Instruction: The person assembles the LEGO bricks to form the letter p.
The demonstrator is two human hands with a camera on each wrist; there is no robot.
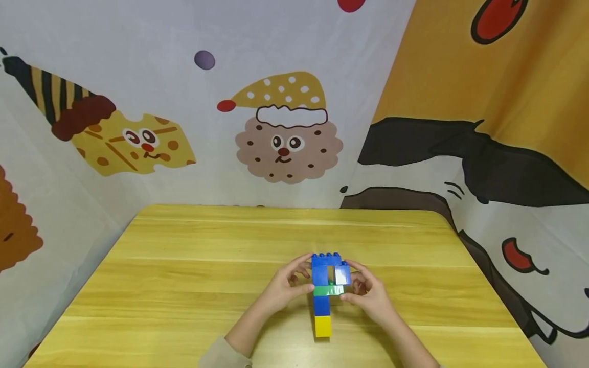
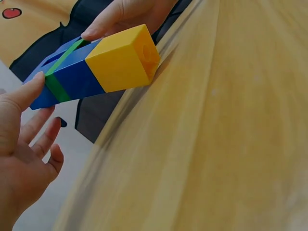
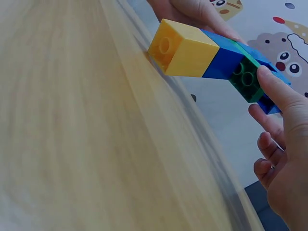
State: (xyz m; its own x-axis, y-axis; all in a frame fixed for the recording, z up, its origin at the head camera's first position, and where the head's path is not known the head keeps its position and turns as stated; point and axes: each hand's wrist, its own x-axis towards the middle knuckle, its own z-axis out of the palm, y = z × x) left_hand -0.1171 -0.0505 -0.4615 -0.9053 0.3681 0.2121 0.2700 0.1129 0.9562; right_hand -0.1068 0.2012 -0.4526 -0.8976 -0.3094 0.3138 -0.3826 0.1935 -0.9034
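Note:
Between both hands is a toy building-block model shaped like a letter P. Its foot is a yellow block (image 1: 323, 326), with a blue block (image 1: 321, 306) above it. A flat green brick (image 1: 328, 291) crosses the middle, and more blue blocks (image 1: 319, 275) form a loop around a small gap, topped by a studded blue brick (image 1: 326, 259). My left hand (image 1: 281, 286) grips the model's left side, thumb by the green brick. From the other side my right hand (image 1: 370, 294) pinches it, thumb at the green brick's right end and index finger at the upper blue block (image 1: 342, 275).
A wood-grain table (image 1: 193, 260) spreads under the hands. Behind it hangs a cloth backdrop (image 1: 175, 30) printed with cartoon food figures and a large black-and-white character. The yellow block's hollow underside (image 3: 164, 46) faces the right wrist camera.

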